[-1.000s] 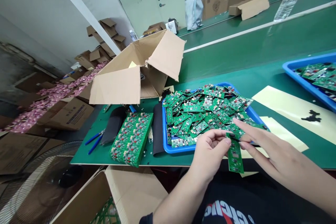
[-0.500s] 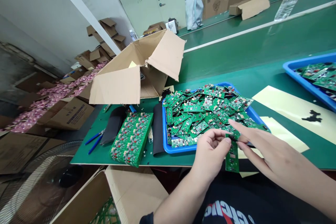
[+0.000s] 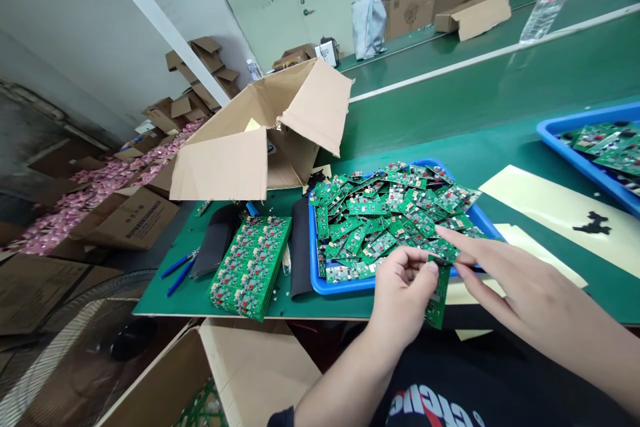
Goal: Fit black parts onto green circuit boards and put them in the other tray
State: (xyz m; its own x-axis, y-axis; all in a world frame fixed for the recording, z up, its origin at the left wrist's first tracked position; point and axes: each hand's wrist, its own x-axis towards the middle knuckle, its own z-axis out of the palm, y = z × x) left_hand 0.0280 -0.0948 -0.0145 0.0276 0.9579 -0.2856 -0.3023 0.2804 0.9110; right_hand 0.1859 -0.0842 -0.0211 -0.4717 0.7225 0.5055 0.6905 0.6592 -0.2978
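My left hand (image 3: 403, 297) pinches the top of a narrow green circuit board strip (image 3: 437, 293) that hangs down over the table's front edge. My right hand (image 3: 505, 280) grips the same strip from the right, thumb and fingers pressed on its upper end. Both hands are at the near rim of a blue tray (image 3: 320, 273) heaped with small green circuit boards (image 3: 395, 210). A stack of uncut green board panels (image 3: 250, 263) lies left of the tray.
Blue-handled pliers (image 3: 180, 267) and a black mat (image 3: 217, 243) lie at the table's left end. An open cardboard box (image 3: 260, 140) stands behind them. A second blue tray (image 3: 575, 143) sits at far right, yellow sheets (image 3: 550, 203) between. Another open box (image 3: 240, 367) is below the table edge.
The strip has turned from face-on to nearly edge-on and its lower end has swung left, toward my left hand. Both hands stayed at the tray's near rim.
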